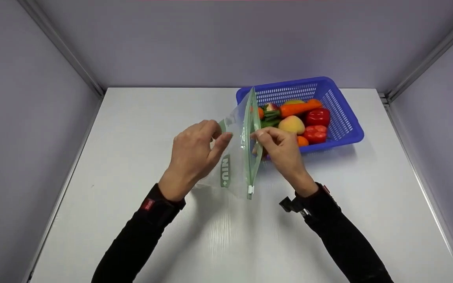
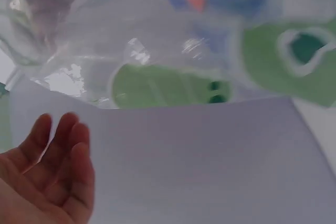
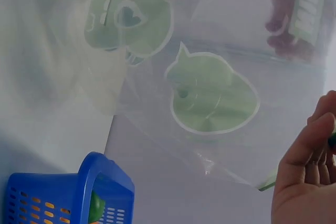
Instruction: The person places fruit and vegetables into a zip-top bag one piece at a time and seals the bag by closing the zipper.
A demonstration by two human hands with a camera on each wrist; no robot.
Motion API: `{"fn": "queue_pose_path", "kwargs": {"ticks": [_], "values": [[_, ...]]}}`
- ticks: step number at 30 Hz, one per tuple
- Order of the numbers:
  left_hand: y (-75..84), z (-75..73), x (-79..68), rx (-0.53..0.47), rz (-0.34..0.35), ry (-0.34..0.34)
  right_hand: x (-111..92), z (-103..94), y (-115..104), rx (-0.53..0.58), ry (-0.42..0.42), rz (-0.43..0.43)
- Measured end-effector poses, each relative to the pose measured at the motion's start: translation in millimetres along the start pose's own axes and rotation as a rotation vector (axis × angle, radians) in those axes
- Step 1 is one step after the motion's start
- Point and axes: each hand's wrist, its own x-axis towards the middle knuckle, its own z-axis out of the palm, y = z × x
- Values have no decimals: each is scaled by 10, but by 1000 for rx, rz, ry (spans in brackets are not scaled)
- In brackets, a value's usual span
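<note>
A clear zip bag with a green zip edge and a printed "NIU+" label hangs upright between the two hands, its mouth toward the right. The right hand pinches the zip edge near its middle. On the left, the left hand is raised beside the bag. Its fingers are loosely bent and apart from the plastic in the left wrist view, with nothing between them. A white slider sits at the near end of the zip. Green printed shapes show on the bag in the right wrist view.
A blue basket stands at the back right, partly behind the bag. In it lie a carrot, a peach-like yellow fruit, red peppers and other produce. Grey panels border the white table.
</note>
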Motion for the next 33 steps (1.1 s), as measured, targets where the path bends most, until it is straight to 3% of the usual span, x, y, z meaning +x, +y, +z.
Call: {"fn": "queue_pose_path", "kwargs": {"ticks": [6, 13, 18, 24, 28, 33], "values": [[192, -44, 323, 91, -91, -243, 5, 43, -25, -19, -12, -48], [214, 3, 387, 137, -170, -340, 11, 54, -26, -30, 1, -51], [183, 30, 374, 118, -174, -350, 4, 43, -17, -37, -6, -66], [97, 26, 327, 20, -218, -316, -16, -2, 52, -24, -20, -58], [-24, 52, 226, -57, -286, -295, -38, -63, 139, -10, 14, 16], [-168, 105, 68, -135, -324, -252, -49, -147, 255, -78, 93, 62]]}}
